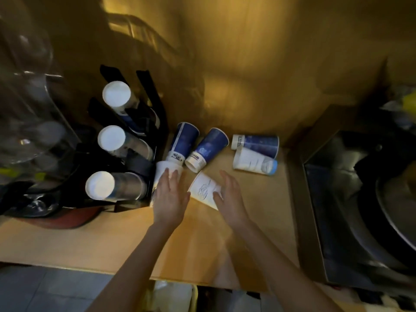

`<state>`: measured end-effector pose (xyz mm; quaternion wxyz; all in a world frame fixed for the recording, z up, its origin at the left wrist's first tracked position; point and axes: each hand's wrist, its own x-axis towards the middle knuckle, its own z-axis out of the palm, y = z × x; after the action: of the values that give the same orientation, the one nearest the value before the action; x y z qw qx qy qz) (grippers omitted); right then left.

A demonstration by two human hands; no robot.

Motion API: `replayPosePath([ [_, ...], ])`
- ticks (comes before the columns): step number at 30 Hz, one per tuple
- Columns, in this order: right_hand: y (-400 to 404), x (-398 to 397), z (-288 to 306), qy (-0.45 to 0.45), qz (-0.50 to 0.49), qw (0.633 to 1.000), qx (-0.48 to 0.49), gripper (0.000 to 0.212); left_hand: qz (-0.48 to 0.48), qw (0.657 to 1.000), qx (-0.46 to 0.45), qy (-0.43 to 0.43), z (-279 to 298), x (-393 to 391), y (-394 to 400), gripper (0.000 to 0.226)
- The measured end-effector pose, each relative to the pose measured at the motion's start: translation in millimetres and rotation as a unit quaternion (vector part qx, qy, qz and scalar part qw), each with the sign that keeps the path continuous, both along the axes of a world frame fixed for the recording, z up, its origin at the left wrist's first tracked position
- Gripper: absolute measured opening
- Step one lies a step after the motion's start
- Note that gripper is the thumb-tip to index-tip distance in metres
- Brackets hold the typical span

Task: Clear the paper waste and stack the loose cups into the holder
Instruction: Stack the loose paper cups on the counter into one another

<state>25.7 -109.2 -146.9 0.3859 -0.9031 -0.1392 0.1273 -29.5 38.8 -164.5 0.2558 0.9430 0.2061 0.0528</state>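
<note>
Several loose paper cups lie on their sides on the wooden counter [112, 242]. A white cup [203, 190] lies between my hands. My right hand [229, 197] touches its right side with fingers curled on it. My left hand [170, 199] is flat with fingers apart, over another white cup [165, 168] beside the holder. Two blue cups [183, 143] [208, 148] lie just behind. Further right a blue cup [256, 144] and a white cup with a light-blue rim [254, 163] lie together. The black cup holder [135, 163] on the left carries three cup stacks [116, 94].
A steel sink [351, 199] with a dark basin is set into the counter on the right. Clear plastic containers [29, 109] and a dark bag [31, 203] stand left of the holder. A yellow-lit wall rises behind. Grey floor tiles show below the counter's front edge.
</note>
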Motion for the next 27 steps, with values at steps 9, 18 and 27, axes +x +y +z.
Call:
replayPosePath([
  [9,22.5,7.1,-51.6,0.044,0.051,0.985,-0.159,0.077,0.117,0.982,-0.053,0.135,-33.9,7.6,8.5,0.082],
  [18,8.6,3.8,-60.3,0.040,-0.040,0.983,-0.173,0.087,0.111,0.985,-0.068,0.109,-33.7,-7.9,9.7,0.069],
  [27,-13.6,2.6,-33.3,0.124,-0.155,0.959,0.202,0.084,0.117,0.975,-0.098,0.161,-19.0,-18.3,11.1,0.099],
])
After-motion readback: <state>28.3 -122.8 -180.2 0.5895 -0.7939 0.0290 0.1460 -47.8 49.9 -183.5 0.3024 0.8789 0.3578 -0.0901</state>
